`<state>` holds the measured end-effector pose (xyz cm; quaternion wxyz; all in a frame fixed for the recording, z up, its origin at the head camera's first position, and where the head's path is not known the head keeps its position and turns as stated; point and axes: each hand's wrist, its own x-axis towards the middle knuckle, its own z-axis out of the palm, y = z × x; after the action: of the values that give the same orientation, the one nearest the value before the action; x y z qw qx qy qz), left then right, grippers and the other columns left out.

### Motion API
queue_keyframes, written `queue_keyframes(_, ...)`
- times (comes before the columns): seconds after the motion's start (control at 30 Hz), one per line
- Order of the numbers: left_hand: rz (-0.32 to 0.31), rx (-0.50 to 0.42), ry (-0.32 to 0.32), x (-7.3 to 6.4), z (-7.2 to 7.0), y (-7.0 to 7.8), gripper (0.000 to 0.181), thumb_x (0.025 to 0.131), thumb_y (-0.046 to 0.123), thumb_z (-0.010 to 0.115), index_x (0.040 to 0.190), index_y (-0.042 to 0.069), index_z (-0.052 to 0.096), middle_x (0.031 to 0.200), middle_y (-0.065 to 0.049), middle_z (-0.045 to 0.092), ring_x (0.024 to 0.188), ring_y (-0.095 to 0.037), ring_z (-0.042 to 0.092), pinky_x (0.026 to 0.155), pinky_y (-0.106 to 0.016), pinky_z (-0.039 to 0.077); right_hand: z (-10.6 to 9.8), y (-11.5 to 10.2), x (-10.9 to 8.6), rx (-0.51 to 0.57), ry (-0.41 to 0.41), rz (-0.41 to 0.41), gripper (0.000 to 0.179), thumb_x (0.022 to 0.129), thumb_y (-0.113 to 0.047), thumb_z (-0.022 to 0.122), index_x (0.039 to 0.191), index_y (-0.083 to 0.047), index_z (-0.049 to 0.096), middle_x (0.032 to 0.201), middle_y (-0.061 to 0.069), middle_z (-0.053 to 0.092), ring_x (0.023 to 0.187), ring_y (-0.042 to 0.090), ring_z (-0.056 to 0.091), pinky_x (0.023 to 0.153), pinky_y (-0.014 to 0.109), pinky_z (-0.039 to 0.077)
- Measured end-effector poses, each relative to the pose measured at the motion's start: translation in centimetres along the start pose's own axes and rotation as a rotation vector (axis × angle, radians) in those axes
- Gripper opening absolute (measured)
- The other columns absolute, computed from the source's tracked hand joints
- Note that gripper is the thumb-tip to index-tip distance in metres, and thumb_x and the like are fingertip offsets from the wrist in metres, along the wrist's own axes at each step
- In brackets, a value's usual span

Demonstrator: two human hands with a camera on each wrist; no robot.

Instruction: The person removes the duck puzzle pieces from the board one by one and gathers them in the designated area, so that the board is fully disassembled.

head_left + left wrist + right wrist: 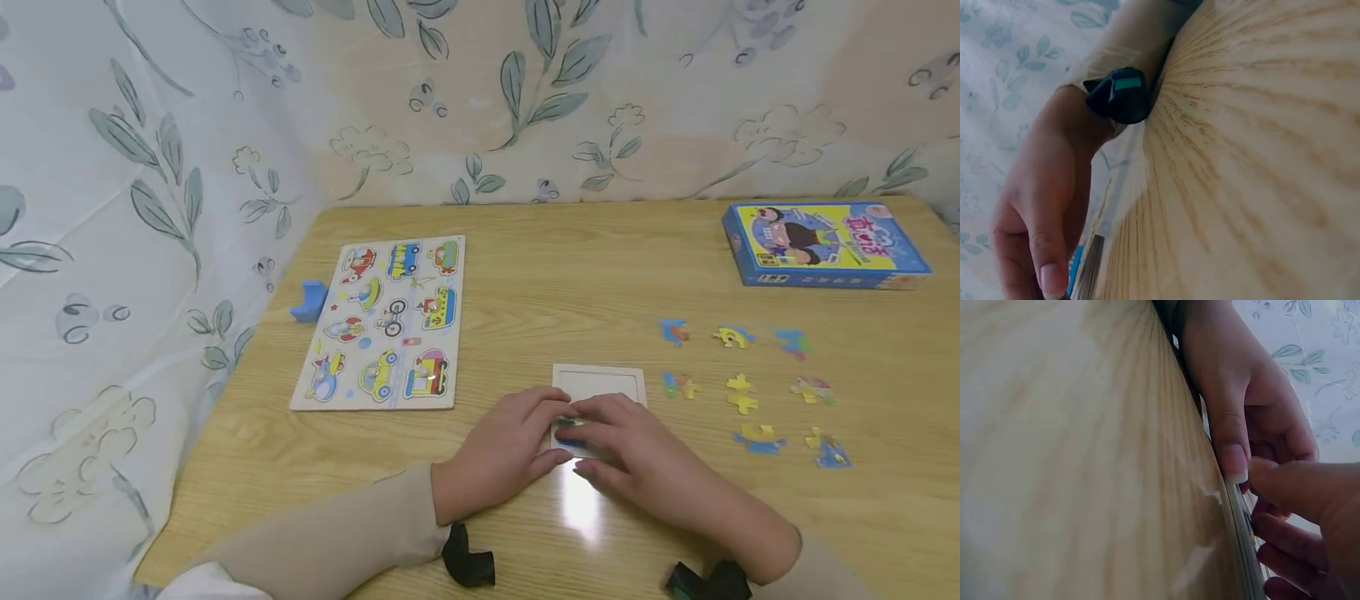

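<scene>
Both hands meet over a small white puzzle board (600, 375) near the front of the table. On its lower left part lies a green and dark blue jigsaw piece (567, 435), partly covered by fingers. My left hand (510, 442) rests along the board's left side, with its thumb by the near edge. From the right, my right hand (630, 450) reaches over the board and its fingers touch the piece. The right thumb sits lower, near the board's front edge. In the right wrist view the fingertips of the two hands come close together; fingers hide much of the contact.
Several loose jigsaw pieces (742, 393) lie in rows to the right. A blue and yellow box (825, 246) stands at the back right. At the left lie a vehicle picture board (378, 325) and a small blue block (310, 302). Patterned cloth (480, 100) hangs behind the table.
</scene>
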<state>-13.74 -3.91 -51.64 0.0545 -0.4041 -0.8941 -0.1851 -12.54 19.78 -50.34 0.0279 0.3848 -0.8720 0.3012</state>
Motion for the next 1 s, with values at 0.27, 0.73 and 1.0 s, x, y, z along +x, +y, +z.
queue_keyframes(0.27, 0.031, 0.025, -0.027, 0.2, -0.4, -0.1, 0.048, 0.102, 0.036, 0.071, 0.14, 0.01, 0.058, 0.145, -0.006, 0.054, 0.137, -0.021, 0.05, 0.116, -0.036, 0.038, 0.5, -0.5, 0.2, 0.19, 0.183, 0.098, 0.04, 0.085, 0.01, 0.082, 0.107, -0.023, 0.076, 0.118, -0.008, 0.059, 0.103, 0.013, 0.061, 0.084, 0.032, 0.056)
queue_keyframes(0.73, -0.016, -0.038, 0.027, -1.4, -1.0, -0.8, 0.043, 0.1, 0.028, 0.075, 0.136, 0.012, 0.059, 0.14, -0.004, 0.057, 0.134, -0.021, 0.052, 0.115, -0.037, 0.038, -7.0, 2.9, -1.6, 0.062, 0.033, 0.415, 0.022, 0.084, 0.001, 0.086, 0.094, -0.016, 0.076, 0.087, -0.011, 0.069, 0.079, 0.006, 0.061, 0.07, 0.024, 0.054)
queue_keyframes(1.0, -0.031, -0.038, 0.047, -1.8, -1.3, -1.0, 0.038, 0.099, 0.028, 0.076, 0.131, 0.012, 0.062, 0.139, -0.003, 0.057, 0.132, -0.021, 0.053, 0.114, -0.036, 0.039, -7.3, 4.0, -1.4, 0.023, -0.093, 0.448, 0.016, 0.086, -0.005, 0.085, 0.096, -0.015, 0.078, 0.089, -0.011, 0.069, 0.081, 0.009, 0.062, 0.071, 0.028, 0.054)
